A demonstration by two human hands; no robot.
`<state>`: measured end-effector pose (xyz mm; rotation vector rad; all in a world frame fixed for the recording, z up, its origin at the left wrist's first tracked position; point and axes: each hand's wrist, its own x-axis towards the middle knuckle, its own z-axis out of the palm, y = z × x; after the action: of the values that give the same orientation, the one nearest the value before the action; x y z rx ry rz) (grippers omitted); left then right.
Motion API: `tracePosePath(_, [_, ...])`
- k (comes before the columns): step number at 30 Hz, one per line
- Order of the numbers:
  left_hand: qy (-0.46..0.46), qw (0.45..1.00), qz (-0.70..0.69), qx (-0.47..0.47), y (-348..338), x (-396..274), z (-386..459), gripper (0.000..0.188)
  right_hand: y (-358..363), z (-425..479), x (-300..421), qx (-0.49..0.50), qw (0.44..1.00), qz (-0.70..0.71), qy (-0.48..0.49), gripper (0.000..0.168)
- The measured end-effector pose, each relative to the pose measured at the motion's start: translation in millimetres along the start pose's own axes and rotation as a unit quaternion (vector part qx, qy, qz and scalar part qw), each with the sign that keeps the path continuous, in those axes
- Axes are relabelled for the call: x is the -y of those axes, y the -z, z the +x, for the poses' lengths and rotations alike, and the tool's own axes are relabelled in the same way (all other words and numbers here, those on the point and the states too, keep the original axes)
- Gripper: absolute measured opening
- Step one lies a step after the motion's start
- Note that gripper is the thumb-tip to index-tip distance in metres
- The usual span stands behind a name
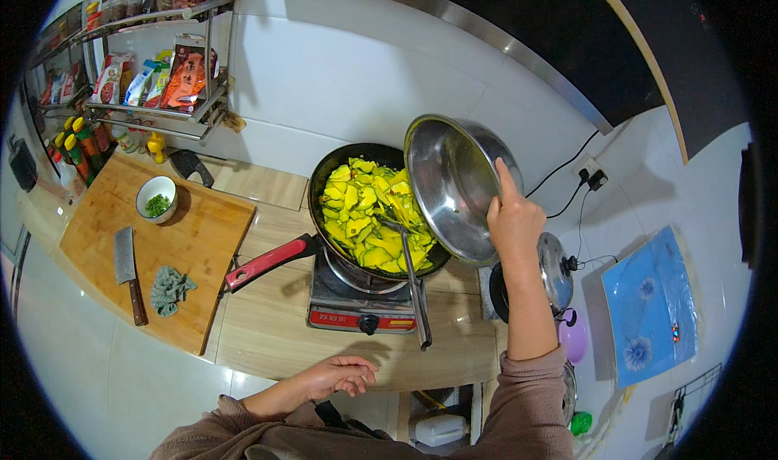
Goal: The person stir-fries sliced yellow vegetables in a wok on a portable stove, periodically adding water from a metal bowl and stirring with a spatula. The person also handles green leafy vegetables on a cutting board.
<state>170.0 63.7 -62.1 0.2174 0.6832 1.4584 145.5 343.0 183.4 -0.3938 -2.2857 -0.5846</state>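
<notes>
My right hand [516,220] grips the rim of a stainless steel basin [453,180], tipped on its side over the right edge of a black frying pan [316,186]. Inside the basin only a small green scrap shows. Yellow vegetable slices with green skin [364,204] fill much of the pan. A metal spatula [415,284] rests with its blade in the slices, its handle pointing towards me. Below the pan is a portable gas stove [364,314]. My left hand [343,375] hangs before the counter's front edge, holding nothing, its fingers loosely bent and apart.
On the left, a wooden cutting board [206,253] bears a cleaver [126,259], a green cloth [171,290] and a bowl of chopped greens [157,200]. The pan's red handle [267,262] reaches towards the board. A lidded pot [554,271] stands behind my right forearm.
</notes>
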Motion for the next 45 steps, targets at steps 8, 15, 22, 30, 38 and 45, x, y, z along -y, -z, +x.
tracePosePath(8, [0.007,1.000,0.018,0.007,-0.3,7.2,3.8,0.023,-10.6,-11.0,-14.8,-0.075,0.995,0.057,-0.036,0.059])
tracePosePath(15, [0.010,1.000,0.022,-0.002,-8.9,11.8,6.0,0.022,-2.8,-11.3,-8.0,-0.091,0.992,0.088,-0.002,0.063])
tracePosePath(22, [0.006,0.998,0.052,-0.020,-18.8,10.4,12.8,0.022,-9.6,-10.5,-6.2,-0.114,0.992,0.056,0.026,0.062])
tracePosePath(30, [-0.014,0.998,0.036,-0.056,-16.6,10.5,10.5,0.023,-41.9,-39.4,-65.8,-0.119,0.933,0.212,-0.266,0.047])
tracePosePath(38, [-0.017,0.995,0.083,-0.055,-26.5,7.2,15.1,0.026,-50.0,-174.5,-146.2,-0.107,0.657,0.475,-0.576,0.040])
tracePosePath(45, [-0.077,0.946,0.290,-0.120,-21.0,2.3,17.9,0.028,15.7,-281.9,-130.9,-0.121,0.565,0.515,-0.633,0.032])
